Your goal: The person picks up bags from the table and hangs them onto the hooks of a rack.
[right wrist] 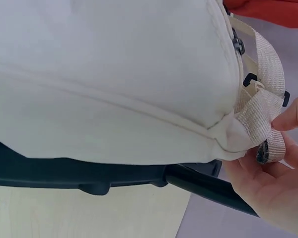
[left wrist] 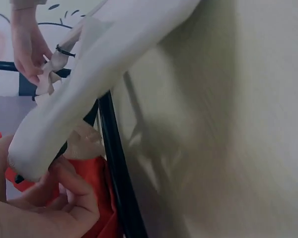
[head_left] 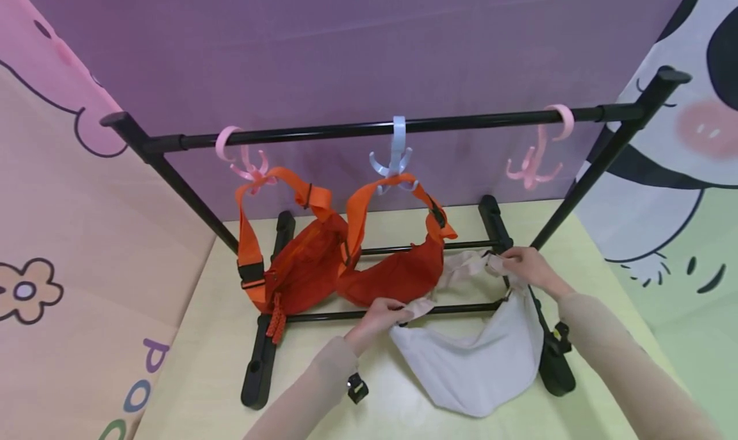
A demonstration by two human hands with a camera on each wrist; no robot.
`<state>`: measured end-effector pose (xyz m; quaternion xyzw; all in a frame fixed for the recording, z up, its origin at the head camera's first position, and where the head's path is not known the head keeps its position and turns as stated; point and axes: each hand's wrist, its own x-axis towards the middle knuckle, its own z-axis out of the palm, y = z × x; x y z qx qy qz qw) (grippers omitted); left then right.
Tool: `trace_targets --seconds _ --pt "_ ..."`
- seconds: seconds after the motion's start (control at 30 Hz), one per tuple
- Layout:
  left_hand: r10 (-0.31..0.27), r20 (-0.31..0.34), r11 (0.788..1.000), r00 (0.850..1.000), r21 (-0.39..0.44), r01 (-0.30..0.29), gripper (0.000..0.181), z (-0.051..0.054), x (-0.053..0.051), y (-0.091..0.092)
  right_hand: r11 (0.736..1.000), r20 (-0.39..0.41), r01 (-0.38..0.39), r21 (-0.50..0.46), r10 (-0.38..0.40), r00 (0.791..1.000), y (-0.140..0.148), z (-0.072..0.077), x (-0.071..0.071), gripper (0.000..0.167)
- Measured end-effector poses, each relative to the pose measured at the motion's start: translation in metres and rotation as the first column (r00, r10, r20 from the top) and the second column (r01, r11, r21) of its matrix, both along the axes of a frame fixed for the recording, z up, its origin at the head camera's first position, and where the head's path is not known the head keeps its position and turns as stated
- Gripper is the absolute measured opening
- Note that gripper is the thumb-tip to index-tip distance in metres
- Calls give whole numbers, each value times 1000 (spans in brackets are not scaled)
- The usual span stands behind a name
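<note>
A white sling bag (head_left: pixel 478 369) hangs between my two hands, low at the front right of the black rack. At the bag's left end, my left hand (head_left: pixel 377 321) pinches the strap end with thumb and fingers; the left wrist view shows this hand (left wrist: pixel 64 203) close under the bag's corner. My right hand (head_left: pixel 530 270) grips the cream strap (head_left: pixel 461 267) at the right end. In the right wrist view, its fingers hold folded webbing (right wrist: pixel 268 119) beside black strap adjusters. The strap loops behind the bag, partly hidden by an orange bag.
The rack's top bar (head_left: pixel 323 131) carries a pink hook (head_left: pixel 250 171) and a blue hook (head_left: pixel 398 158), with orange bags (head_left: pixel 311 267) hanging from them. Another pink hook (head_left: pixel 533 164) hangs bare at the right. Black base feet (head_left: pixel 259 369) stand on the pale table (head_left: pixel 196 363).
</note>
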<state>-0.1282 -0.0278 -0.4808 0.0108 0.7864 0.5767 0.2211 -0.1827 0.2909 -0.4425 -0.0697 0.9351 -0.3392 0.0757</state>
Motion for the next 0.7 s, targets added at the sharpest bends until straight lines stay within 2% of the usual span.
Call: trace_targets --seconds 0.07,0.13,0.23,0.3,0.37,0.43,0.5,0.6,0.7 --pt "-61 -48 998 997 -31 60 17 3 2 -1 1000 -11 -1 7 1 1000 1 1 0 27" --pt "-112 -125 993 986 -60 106 13 3 2 -2 1000 -31 -7 19 7 999 3 2 0 26" --pt "-173 -256 982 951 -118 147 9 3 3 -1 1000 -45 -8 27 10 999 6 3 1 26" --pt "-200 -331 976 922 -152 157 7 5 3 0 1000 -45 -7 24 8 999 7 4 1 26" --pt "-219 -374 971 901 -174 164 6 9 4 0 1000 -33 -5 15 6 999 8 5 2 27" --pt "-224 -391 971 893 -169 170 5 14 5 1 1000 -33 -8 5 8 999 9 5 2 28" --pt "-218 -385 975 897 -131 181 5 19 5 1 1000 -31 -11 2 11 999 9 5 2 27" --pt "-197 -319 978 927 -4 207 6 28 5 1 1000 -32 -25 2 25 999 10 4 2 27" --pt "-193 -248 964 949 131 230 9 39 4 1 999 -20 -38 1 38 999 10 2 2 26"
